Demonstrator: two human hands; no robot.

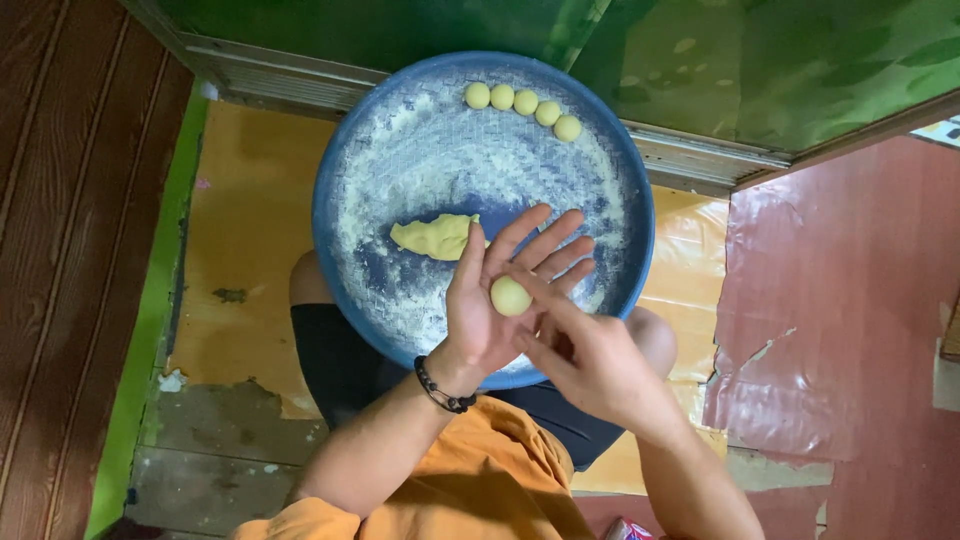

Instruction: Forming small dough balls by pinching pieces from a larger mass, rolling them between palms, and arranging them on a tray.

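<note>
The floor (240, 230) is worn yellow sheeting, with dark wood boards to the left, red sheeting to the right and a green wall panel behind. On the person's lap sits a round blue tray (330, 180), dusted with flour.

The left hand (497, 295) lies palm up with its fingers spread flat, and a small dough ball (510, 296) rests in the palm. The right hand (590, 362) reaches across, its extended fingertips touching the ball rather than closing round it.

Since neither hand clamps the ball, it could likely roll off the open palm, and hard pressing may flatten it. Sticking looks possible where flour is thin.

Just beyond the left fingers lies an unshaped dough lump (436, 236); five finished balls (523, 102) line the far rim, well apart. Nothing stands between hands and tray.
</note>
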